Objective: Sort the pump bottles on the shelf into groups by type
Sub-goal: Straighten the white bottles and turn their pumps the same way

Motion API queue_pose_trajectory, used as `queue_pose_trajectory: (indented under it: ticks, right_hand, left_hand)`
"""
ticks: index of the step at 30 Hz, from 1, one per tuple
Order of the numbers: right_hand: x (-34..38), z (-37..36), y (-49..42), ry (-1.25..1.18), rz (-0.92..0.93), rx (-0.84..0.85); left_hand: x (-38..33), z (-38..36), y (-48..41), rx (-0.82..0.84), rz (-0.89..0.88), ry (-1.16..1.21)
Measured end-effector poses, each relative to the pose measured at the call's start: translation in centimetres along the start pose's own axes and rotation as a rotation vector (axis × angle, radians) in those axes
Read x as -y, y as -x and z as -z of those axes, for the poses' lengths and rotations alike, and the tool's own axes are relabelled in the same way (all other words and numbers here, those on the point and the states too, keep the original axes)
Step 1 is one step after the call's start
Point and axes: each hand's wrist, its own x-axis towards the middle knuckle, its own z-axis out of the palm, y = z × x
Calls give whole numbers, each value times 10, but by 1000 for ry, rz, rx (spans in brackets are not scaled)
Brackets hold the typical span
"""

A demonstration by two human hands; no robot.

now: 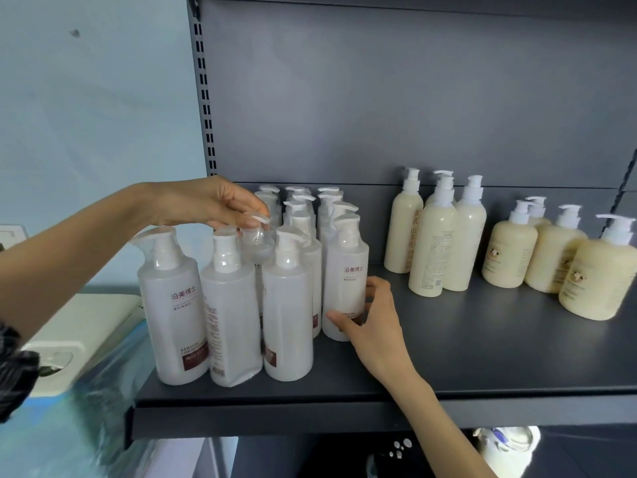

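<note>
Several tall white pump bottles with maroon labels [287, 305] stand packed together on the left of the dark grey shelf [482, 357]. My left hand [210, 201] reaches over them and pinches the pump top of a second-row bottle [256, 236]. My right hand [372, 322] wraps around the lower body of the rightmost white bottle [344, 274]. To the right stand tall cream bottles [431, 250], and further right squat cream bottles [510, 257].
A slotted shelf upright [203, 81] rises at the left against a pale blue wall. A cream-coloured appliance [82, 332] sits below left on blue plastic sheeting. Bare shelf surface lies in front of the cream bottles. A lower shelf holds a white container [506, 450].
</note>
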Motion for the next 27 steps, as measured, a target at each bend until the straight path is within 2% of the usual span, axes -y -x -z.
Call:
queue_pose_trajectory:
  ticks: [9, 17, 21, 23, 27]
  right_hand:
    - [1, -4, -2, 47, 39, -28]
    - [4, -6, -3, 63, 77, -38]
    - [4, -3, 0, 18, 79, -12]
    - [5, -4, 2, 21, 114, -51]
    - [20, -7, 7, 17, 245, -274]
  left_hand:
    - [0, -2, 2, -57, -32, -2]
    - [2, 2, -3, -12, -58, 17]
    - [5, 10, 7, 21, -51, 118]
    - [10, 16, 19, -45, -66, 197]
    - [27, 18, 52, -375, -131, 295]
